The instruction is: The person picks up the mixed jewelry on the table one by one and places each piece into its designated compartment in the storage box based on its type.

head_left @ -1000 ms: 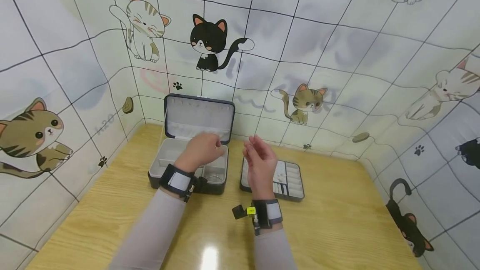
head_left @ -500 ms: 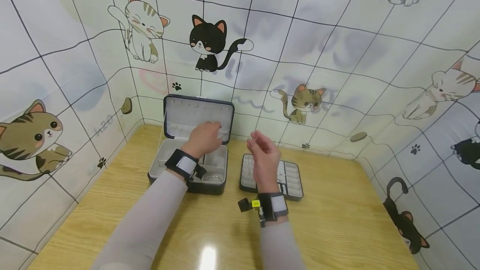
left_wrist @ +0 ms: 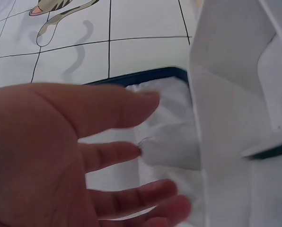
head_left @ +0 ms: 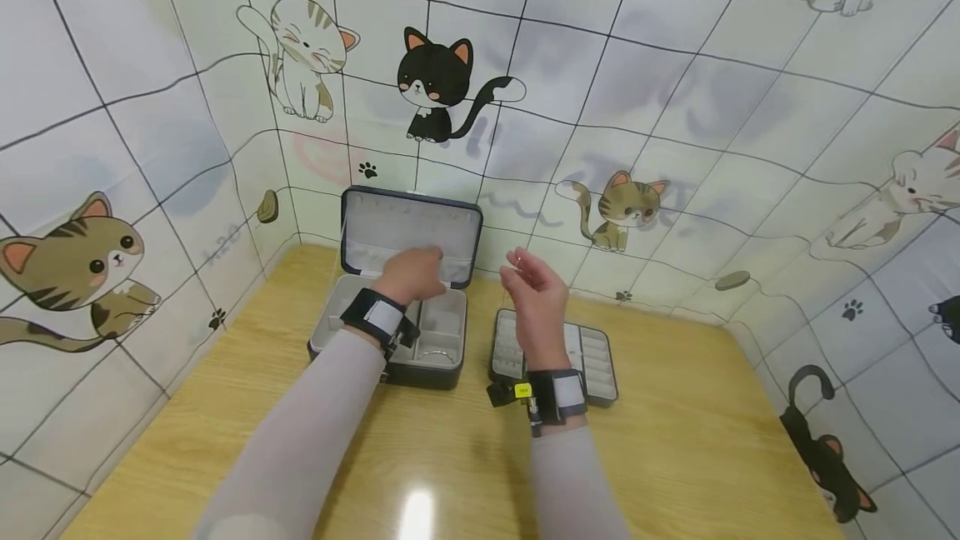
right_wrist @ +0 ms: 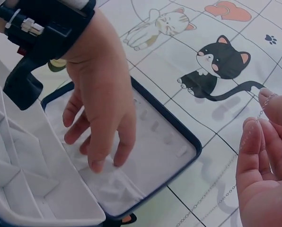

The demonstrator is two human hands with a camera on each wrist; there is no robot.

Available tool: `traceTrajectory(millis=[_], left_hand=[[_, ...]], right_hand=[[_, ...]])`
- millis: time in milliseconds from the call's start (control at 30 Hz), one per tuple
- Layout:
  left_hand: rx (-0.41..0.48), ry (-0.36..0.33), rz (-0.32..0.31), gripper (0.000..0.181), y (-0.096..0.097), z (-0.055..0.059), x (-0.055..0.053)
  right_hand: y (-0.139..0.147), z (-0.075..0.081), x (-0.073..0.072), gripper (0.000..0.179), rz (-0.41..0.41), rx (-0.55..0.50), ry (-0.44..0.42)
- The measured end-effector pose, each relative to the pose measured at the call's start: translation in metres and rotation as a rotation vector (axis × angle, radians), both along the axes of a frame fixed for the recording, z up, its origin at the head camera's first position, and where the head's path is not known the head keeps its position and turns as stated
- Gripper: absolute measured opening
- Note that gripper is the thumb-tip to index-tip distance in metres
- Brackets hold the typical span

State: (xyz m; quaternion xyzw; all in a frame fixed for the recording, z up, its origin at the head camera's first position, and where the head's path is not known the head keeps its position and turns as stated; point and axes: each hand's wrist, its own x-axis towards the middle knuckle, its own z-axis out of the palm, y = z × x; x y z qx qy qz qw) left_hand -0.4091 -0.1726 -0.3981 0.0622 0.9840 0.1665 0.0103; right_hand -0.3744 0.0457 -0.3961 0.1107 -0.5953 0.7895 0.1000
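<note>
A dark blue jewelry box (head_left: pixel 420 376) with pale lining stands with its lid (head_left: pixel 412 227) raised against the wall. My left hand (head_left: pixel 412 275) is over the box's back part, in front of the lid. In the left wrist view its thumb and fingers are spread apart and hold nothing, with fingertips right at the lid's gathered fabric pocket (left_wrist: pixel 174 146). To the right, my right hand (right_wrist: pixel 273 179) pinches a fine chain necklace (right_wrist: pixel 261 112) between thumb and fingers. Strands of the chain hang below those fingers.
Behind the right forearm, a shallow jewelry tray (head_left: pixel 600 361) with ring rolls and small sections lies on the wooden table (head_left: pixel 690 432). A ring-shaped bracelet (head_left: pixel 437 355) sits in the box's front right compartment. A cat-print wall covering (head_left: pixel 660 90) rises close behind.
My left hand has moved up from the compartments toward the lid, its fingers spreading. The right hand has risen a little above the tray, still pinching. The head view has shifted slightly.
</note>
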Motion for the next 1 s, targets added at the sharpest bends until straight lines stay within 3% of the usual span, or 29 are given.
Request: traceTrajectory(millis=[133,333,667,1000], left_hand=[[-0.001,-0.054,0.006,0.059,0.000,0.007,0.000],[0.007,-0.068,0.000,0.050,0.003,0.014,-0.002],[0.054,-0.107,0.011,0.051,-0.002,0.009,-0.012],[0.043,-0.150,-0.002,0.047,-0.011,0.004,0.001]], right_hand=[[-0.008,-0.001,-0.004,0.039,0.012,-0.008,0.011],[-0.018,0.002,-0.011,0.040,0.015,0.039,0.013],[-0.032,0.023,-0.033,0.042,0.006,0.150,0.096],[-0.052,0.026,-0.045,0.042,-0.006,0.152,0.110]])
